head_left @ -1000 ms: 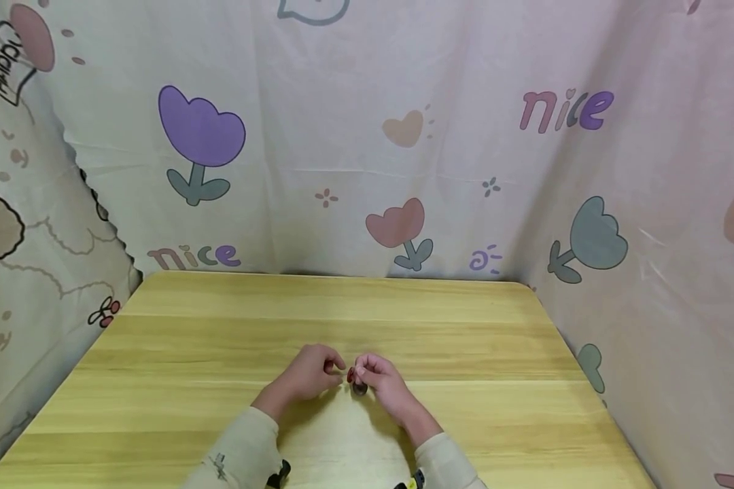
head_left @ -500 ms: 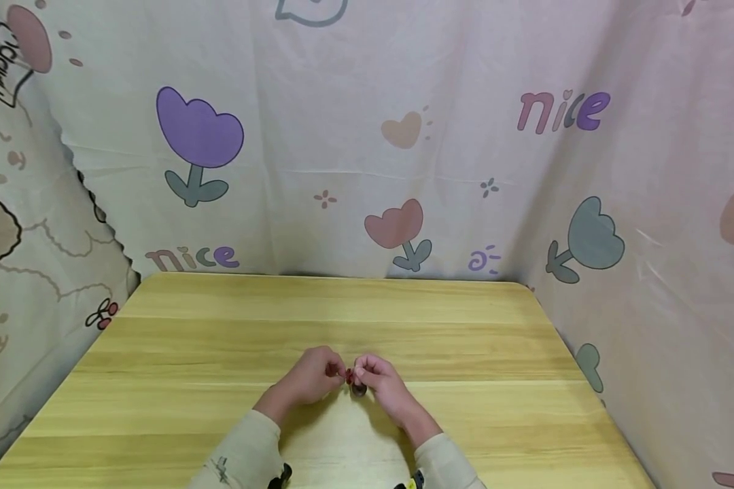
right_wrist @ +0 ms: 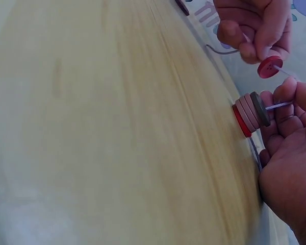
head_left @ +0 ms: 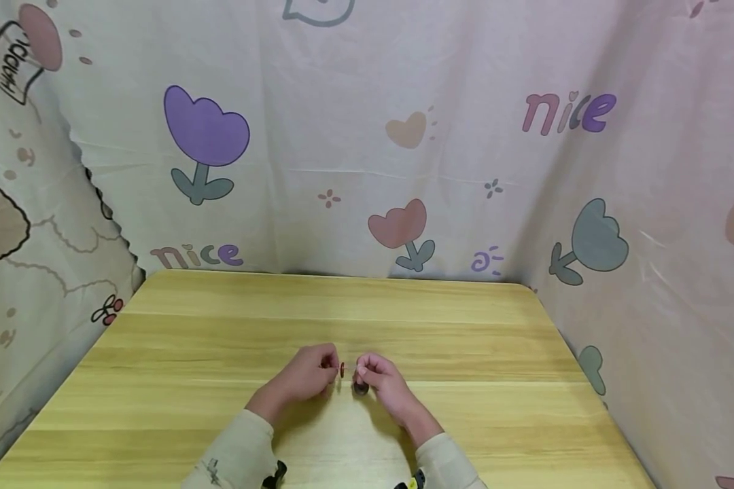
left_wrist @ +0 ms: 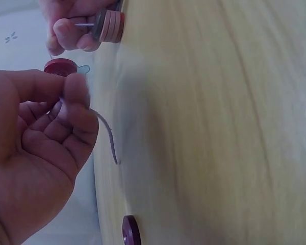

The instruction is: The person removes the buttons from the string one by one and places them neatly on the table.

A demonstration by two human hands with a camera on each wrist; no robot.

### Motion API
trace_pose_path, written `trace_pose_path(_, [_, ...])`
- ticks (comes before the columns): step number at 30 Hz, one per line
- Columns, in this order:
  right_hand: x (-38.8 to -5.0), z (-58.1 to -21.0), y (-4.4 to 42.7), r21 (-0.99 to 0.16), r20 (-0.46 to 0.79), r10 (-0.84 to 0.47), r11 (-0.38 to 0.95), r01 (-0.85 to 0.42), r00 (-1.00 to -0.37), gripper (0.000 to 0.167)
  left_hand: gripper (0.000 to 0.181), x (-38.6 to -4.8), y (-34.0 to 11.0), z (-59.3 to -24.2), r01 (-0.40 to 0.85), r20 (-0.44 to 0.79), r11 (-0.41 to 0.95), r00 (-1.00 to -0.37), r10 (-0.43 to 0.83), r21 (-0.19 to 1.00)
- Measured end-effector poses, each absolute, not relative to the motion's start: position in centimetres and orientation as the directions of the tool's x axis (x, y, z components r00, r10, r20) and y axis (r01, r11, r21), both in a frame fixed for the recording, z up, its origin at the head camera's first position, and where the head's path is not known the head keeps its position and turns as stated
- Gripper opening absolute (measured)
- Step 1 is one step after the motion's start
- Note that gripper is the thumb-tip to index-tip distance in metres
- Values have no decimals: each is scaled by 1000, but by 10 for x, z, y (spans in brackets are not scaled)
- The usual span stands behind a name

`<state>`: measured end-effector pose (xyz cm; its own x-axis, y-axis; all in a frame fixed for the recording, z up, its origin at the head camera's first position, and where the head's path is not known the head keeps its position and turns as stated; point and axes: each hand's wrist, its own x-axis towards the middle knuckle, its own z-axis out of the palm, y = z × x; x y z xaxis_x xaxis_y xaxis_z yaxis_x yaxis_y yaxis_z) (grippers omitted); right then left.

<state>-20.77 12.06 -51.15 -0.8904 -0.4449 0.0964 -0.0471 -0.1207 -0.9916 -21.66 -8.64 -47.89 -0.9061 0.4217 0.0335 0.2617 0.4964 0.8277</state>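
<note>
Over the table (head_left: 465, 346), well apart from its far edge and between its side edges, the left hand (head_left: 308, 373) pinches a cord (left_wrist: 110, 133) near one end. The right hand (head_left: 384, 384) pinches the cord farther along. A red button (right_wrist: 270, 67) sits threaded between both grips, nearer the left; a button stack (right_wrist: 251, 115) hangs beside the right grip.

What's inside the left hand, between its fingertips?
A string: its loose end hangs out on one side, and a red button is threaded on it on the other, toward the right hand. The pinched stretch is covered by the fingers of the left hand.
</note>
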Motion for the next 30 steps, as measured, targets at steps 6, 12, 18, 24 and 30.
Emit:
trace_pose_path(6, [-209,-514,122,-989,111,-455,-139,-53,-883,26,11,-216,-88,-473,268,54,534,-923,381,802])
trace_pose_path(12, [-210,-516,121,-992,91,-447,-120,-41,-890,27,21,-214,-90,-469,258,45,528,-923,382,809])
trace_pose_path(18, [-210,-515,120,-994,80,-438,-101,-40,-896,27,20,-215,-92,-471,301,69,531,-909,412,792])
trace_pose_path(24, [-210,-515,120,-995,79,-431,-91,-44,-899,25,15,-216,-94,-472,317,81,534,-905,419,784])
trace_pose_path(30, [-210,-515,120,-995,72,-438,-92,-35,-896,26,14,-216,-97,-470,304,71,543,-911,407,782])
